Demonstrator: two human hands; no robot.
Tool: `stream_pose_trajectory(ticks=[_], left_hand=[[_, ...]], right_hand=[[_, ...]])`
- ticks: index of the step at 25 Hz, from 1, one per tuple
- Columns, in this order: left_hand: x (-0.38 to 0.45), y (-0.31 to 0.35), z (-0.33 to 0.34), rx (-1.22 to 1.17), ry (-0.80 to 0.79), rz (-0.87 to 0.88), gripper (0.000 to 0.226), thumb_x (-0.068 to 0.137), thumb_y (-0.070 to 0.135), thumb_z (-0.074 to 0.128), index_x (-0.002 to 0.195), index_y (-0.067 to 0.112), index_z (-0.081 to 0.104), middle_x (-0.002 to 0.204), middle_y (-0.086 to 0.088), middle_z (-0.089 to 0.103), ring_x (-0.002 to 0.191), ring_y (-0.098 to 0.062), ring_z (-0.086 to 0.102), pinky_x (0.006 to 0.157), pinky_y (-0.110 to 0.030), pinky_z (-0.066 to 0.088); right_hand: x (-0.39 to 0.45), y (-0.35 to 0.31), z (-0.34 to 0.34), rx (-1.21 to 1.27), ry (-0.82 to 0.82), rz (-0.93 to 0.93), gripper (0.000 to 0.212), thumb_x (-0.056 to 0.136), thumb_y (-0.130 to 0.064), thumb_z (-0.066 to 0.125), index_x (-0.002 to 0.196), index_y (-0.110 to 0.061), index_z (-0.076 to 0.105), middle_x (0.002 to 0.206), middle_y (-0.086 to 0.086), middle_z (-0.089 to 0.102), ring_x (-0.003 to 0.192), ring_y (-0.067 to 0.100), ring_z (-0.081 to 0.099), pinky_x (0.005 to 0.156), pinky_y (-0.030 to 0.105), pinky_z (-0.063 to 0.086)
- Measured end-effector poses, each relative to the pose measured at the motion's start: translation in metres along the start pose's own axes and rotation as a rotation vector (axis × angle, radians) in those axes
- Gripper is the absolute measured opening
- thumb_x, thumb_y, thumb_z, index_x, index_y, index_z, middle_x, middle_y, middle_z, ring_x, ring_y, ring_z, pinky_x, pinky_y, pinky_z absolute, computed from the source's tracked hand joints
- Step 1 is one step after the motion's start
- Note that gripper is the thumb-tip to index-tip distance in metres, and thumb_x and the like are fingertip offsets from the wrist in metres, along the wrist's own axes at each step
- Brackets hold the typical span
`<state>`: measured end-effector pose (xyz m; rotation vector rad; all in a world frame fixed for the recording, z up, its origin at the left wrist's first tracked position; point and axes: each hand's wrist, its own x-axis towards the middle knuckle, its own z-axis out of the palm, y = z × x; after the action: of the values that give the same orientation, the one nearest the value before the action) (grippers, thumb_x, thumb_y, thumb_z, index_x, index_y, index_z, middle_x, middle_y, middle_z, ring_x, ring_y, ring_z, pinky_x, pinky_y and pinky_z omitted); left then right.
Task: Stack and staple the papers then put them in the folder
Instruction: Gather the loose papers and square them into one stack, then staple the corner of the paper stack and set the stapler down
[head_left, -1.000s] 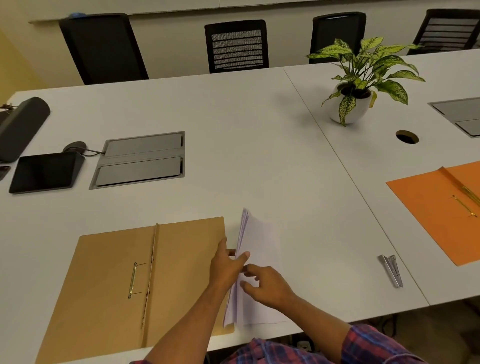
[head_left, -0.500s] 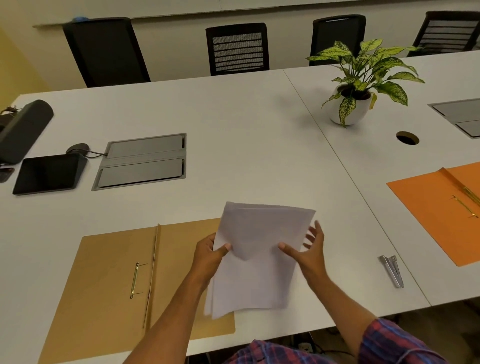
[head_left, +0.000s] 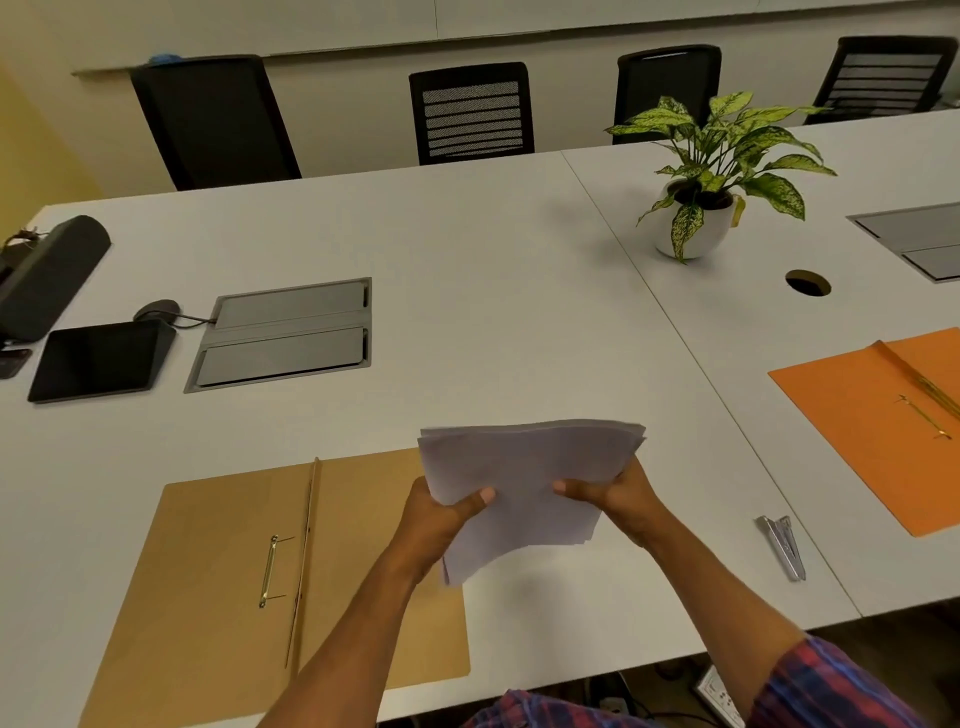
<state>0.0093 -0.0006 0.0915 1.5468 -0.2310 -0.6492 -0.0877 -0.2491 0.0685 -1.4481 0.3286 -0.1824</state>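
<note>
A loose stack of white papers (head_left: 524, 467) is held above the white table, its edges uneven. My left hand (head_left: 441, 514) grips its left side with the thumb on top, and my right hand (head_left: 613, 493) grips its right side. An open brown folder (head_left: 208, 571) with a brass fastener (head_left: 270, 571) lies flat on the table below and left of the papers. A silver stapler (head_left: 782, 545) lies on the table to the right of my right arm, untouched.
An open orange folder (head_left: 872, 426) lies at the far right. A potted plant (head_left: 701, 208) stands at the back right. A black tablet (head_left: 98, 361), a dark speaker (head_left: 47, 275) and a grey cable hatch (head_left: 285, 332) sit at the left. Black chairs (head_left: 472, 111) line the far side.
The papers went from standing edge-on on the table to being lifted and turned flat. Both hands have shifted to grip the stack at its left and right sides.
</note>
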Motion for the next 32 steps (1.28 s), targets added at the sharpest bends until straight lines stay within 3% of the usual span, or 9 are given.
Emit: stream_pose_trajectory(ticks=[5,9,12,15,17,20,23,27,32], left_hand=[[-0.007,-0.009,0.001,0.15,0.0,0.028,0.033,0.087,0.01,0.074,0.11,0.033,0.076,0.109,0.008,0.078,0.106,-0.014,0.072,0.079,-0.025,0.059],[-0.008,-0.007,0.001,0.205,0.001,0.073,0.031,0.088,0.014,0.071,0.115,0.027,0.075,0.112,0.007,0.077,0.105,-0.012,0.071,0.079,-0.024,0.055],[-0.011,-0.012,-0.001,0.367,0.191,0.099,0.021,0.086,0.02,0.073,0.105,0.027,0.076,0.098,0.012,0.076,0.092,-0.006,0.068,0.073,-0.018,0.051],[-0.009,-0.014,-0.004,0.437,0.303,0.135,0.012,0.084,0.021,0.075,0.095,0.015,0.074,0.08,0.0,0.072,0.071,-0.018,0.06,0.063,-0.032,0.049],[-0.007,-0.012,-0.005,0.376,0.286,0.108,0.007,0.083,0.017,0.077,0.09,0.018,0.075,0.079,0.0,0.074,0.072,-0.022,0.064,0.066,-0.04,0.054],[-0.006,-0.008,-0.003,0.313,0.292,0.077,0.019,0.083,0.014,0.078,0.084,0.033,0.073,0.083,-0.002,0.077,0.077,-0.025,0.068,0.071,-0.042,0.057],[-0.003,-0.006,0.0,0.285,0.273,0.077,0.029,0.083,0.012,0.077,0.087,0.041,0.073,0.084,0.007,0.078,0.073,-0.009,0.07,0.067,-0.027,0.057],[-0.002,-0.004,0.004,0.274,0.232,0.108,0.036,0.084,0.011,0.076,0.082,0.047,0.076,0.083,0.014,0.077,0.072,0.0,0.068,0.063,-0.013,0.051],[0.0,-0.003,0.008,0.337,0.201,0.116,0.037,0.085,0.014,0.076,0.081,0.051,0.074,0.081,0.023,0.075,0.068,0.005,0.064,0.061,-0.007,0.045]], right_hand=[[-0.017,0.018,-0.005,-0.107,-0.031,0.059,0.042,0.067,-0.024,0.089,0.107,-0.032,0.077,0.109,0.002,0.079,0.104,0.024,0.074,0.079,0.025,0.06],[-0.016,0.02,-0.009,-0.144,0.011,0.026,0.039,0.068,-0.028,0.09,0.105,-0.031,0.079,0.105,0.0,0.08,0.097,0.016,0.076,0.077,0.023,0.06],[-0.018,0.03,-0.014,-0.173,-0.023,0.08,0.04,0.068,-0.027,0.089,0.106,-0.034,0.077,0.107,0.0,0.079,0.099,0.015,0.075,0.081,0.027,0.061],[-0.023,0.032,-0.032,-0.338,-0.121,0.138,0.038,0.069,-0.029,0.091,0.1,-0.045,0.077,0.103,-0.011,0.079,0.094,0.007,0.074,0.077,0.02,0.059],[-0.024,0.042,-0.057,-0.476,-0.154,0.18,0.043,0.074,-0.012,0.087,0.105,-0.04,0.075,0.104,-0.011,0.079,0.098,0.012,0.073,0.081,0.026,0.061],[-0.034,0.069,-0.1,-0.672,0.163,0.318,0.049,0.075,0.013,0.068,0.108,-0.023,0.074,0.114,0.002,0.074,0.105,0.025,0.07,0.084,0.042,0.061],[-0.051,0.084,-0.141,-0.906,0.561,0.468,0.057,0.075,0.007,0.069,0.127,-0.016,0.067,0.14,0.013,0.056,0.119,0.033,0.059,0.093,0.051,0.056],[-0.063,0.085,-0.175,-1.098,0.557,0.69,0.079,0.083,-0.018,0.076,0.153,-0.022,0.04,0.163,0.017,0.026,0.146,0.04,0.033,0.111,0.058,0.039],[-0.07,0.087,-0.187,-1.046,0.504,0.838,0.071,0.091,-0.02,0.067,0.154,-0.022,0.033,0.148,0.023,0.035,0.132,0.046,0.043,0.106,0.057,0.04]])
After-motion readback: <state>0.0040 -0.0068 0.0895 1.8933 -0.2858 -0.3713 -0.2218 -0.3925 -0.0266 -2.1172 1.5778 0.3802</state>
